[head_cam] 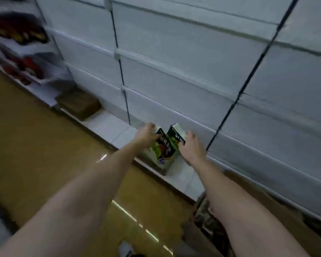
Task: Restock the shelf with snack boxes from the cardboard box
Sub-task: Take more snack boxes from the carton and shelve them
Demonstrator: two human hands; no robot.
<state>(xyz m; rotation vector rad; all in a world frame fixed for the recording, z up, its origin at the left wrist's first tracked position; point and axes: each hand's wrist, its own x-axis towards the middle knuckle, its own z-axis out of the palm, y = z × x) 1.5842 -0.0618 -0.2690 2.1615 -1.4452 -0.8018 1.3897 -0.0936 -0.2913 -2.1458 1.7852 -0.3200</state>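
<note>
white shelves (174,75) run in four bare tiers w/ dark uprights above a glossy tan floor (35,154), and two snack boxes sit on the lowest white ledge (107,125) near its front edge. left hand (146,133) grips the top of the left box (162,147), right hand (190,147) curls round the right box (177,133). both boxes are dark w/ green and white print, tilted, touching each other; pic is blurry.

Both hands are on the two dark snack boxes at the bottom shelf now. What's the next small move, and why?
Probably push both boxes back and stand them upright. The left hand grips the dark green-printed snack box, the right hand grips the second dark box; both lean at the front edge of the white bottom shelf.
</note>
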